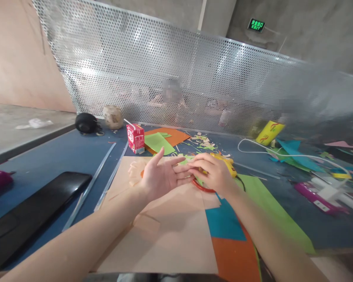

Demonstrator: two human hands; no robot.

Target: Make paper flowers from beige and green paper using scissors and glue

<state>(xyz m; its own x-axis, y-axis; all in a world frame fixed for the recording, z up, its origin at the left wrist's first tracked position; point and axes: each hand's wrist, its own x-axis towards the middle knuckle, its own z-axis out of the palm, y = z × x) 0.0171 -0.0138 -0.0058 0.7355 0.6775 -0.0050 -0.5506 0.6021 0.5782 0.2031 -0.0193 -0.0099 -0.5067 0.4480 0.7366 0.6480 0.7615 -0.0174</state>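
Yellow glue gun [228, 164] lying on peach paper sheet [164, 231], half-hidden behind right hand [213, 176]. Right fingers pinching tip of left hand [160, 177], which is lying spread, palm up. Gun probably light, rigid; taking it by handle seems safest.

Craft workshop: paper scraps [204, 141], concrete walls [297, 23]

Blue table [55, 156] strewn with craft paper and tools

A large beige sheet [164, 239] lies at the near edge, with teal [223, 223], orange [235, 258] and green paper [270, 207] beside it. A red drink carton [135, 138] stands farther back, a black tray [32, 211] lies at the left, two metal rulers [101, 178] run between them, and a white cable [285, 154] trails to the right.
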